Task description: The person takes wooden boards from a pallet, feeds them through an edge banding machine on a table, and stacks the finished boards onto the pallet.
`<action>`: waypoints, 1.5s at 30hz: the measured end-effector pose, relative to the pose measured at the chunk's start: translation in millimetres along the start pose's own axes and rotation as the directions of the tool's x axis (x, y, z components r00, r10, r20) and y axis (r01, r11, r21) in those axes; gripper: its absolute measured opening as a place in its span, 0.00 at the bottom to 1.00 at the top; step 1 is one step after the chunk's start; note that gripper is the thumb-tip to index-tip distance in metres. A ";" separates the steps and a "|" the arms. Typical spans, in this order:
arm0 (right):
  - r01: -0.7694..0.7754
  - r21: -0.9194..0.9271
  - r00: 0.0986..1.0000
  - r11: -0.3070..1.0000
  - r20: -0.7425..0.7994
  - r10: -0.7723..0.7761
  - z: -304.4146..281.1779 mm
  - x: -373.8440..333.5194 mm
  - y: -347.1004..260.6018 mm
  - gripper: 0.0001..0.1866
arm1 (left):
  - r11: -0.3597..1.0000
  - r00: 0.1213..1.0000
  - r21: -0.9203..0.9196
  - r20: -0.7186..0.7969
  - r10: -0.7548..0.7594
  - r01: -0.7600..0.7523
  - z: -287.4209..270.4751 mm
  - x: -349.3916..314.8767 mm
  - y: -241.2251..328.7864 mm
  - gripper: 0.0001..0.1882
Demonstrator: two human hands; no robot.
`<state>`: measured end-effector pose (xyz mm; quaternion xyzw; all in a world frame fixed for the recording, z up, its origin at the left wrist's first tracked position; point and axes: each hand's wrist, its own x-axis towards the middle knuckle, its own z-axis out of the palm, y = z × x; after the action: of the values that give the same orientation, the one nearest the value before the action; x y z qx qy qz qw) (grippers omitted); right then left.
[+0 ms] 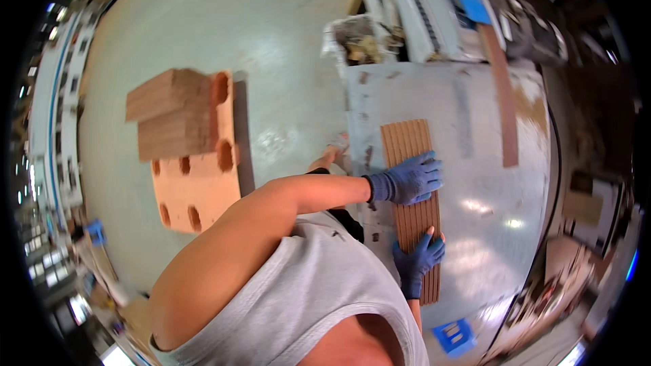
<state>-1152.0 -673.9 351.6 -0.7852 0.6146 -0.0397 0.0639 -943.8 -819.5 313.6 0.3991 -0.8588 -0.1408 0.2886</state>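
A long, narrow brown grooved panel (415, 220) lies lengthwise along the left side of a metal-topped table. Across its middle rests my left hand (409, 179) in a blue knitted glove, its fingers stretched flat over the grooves to the far edge. Closer to me, my right hand (419, 259), gloved too, grips the panel across its width, with the thumb and a fingertip bare. The palm undersides are hidden.
Brown boards (173, 115) are stacked on an orange-tan board with holes (196, 186) at the left. A flat brown strip (502, 108) lies across the table's far right. Machinery (413, 7) stands beyond the table (481, 244), with a blue piece (453, 337) near its close edge.
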 end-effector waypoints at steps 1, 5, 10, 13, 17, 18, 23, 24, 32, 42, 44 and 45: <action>0.042 -0.019 0.999 0.999 -0.027 -0.042 1.3 2.9 -2.5 0.51 | 1.000 0.995 0.006 -0.100 0.021 -0.020 -6.3 -8.2 -2.4 0.18; 0.193 -0.042 0.978 0.980 -0.072 -0.195 11.8 24.6 -28.3 0.52 | 0.966 0.945 0.045 -0.224 -0.239 0.255 -69.1 -64.9 -20.9 0.22; 0.350 -0.012 0.930 0.936 -0.113 -0.350 15.2 54.2 -88.1 0.49 | 0.405 -0.019 -0.400 -0.730 -0.683 0.822 -103.2 -200.6 -50.5 0.29; 0.392 -0.004 0.917 0.920 -0.081 -0.391 20.0 72.0 -126.4 0.48 | -0.173 0.236 -0.909 0.086 -0.968 -0.379 -33.6 -261.9 -68.1 0.35; 0.409 -0.031 0.911 0.912 -0.044 -0.410 31.1 88.9 -159.1 0.48 | -0.699 0.547 -0.458 0.436 -0.715 -0.549 -27.9 -200.9 -24.4 0.42; 0.419 -0.041 0.906 0.907 -0.050 -0.421 33.9 91.5 -169.3 0.49 | -0.685 0.548 -0.454 0.411 -0.729 -0.570 -42.5 -204.1 -24.6 0.42; 0.469 0.011 0.883 0.883 -0.025 -0.469 36.4 108.9 -237.9 0.50 | -0.642 0.644 -0.453 0.175 -0.744 -0.619 -87.5 -240.4 -42.1 0.42; 0.477 0.053 0.879 0.878 -0.008 -0.477 38.1 113.6 -254.0 0.50 | -0.567 0.595 -0.476 0.108 -0.796 -0.672 -98.4 -249.1 -50.4 0.40; 0.476 0.523 0.725 0.707 0.222 -0.652 21.7 151.0 -461.0 0.50 | -0.379 0.379 -0.599 0.134 -0.916 -0.705 -216.6 -399.2 -90.8 0.32; -0.198 0.871 0.190 0.450 0.484 -0.854 125.1 150.4 -708.5 0.39 | 0.287 -0.202 -0.615 -0.206 -0.957 -0.735 -297.3 -525.2 -123.2 0.37; -0.284 0.833 0.062 0.474 0.510 -0.858 150.2 141.8 -752.4 0.38 | 0.325 -0.232 -0.582 -0.231 -0.945 -0.745 -300.6 -562.4 -128.0 0.38; -0.352 0.788 -0.045 0.504 0.524 -0.851 161.1 139.9 -772.1 0.37 | 0.344 -0.239 -0.546 -0.256 -0.937 -0.764 -302.4 -577.5 -132.8 0.39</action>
<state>-354.2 -618.9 305.3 -0.5614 0.0831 0.2308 0.7904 -382.3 -465.3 269.5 0.1940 0.1242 -0.2493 0.9406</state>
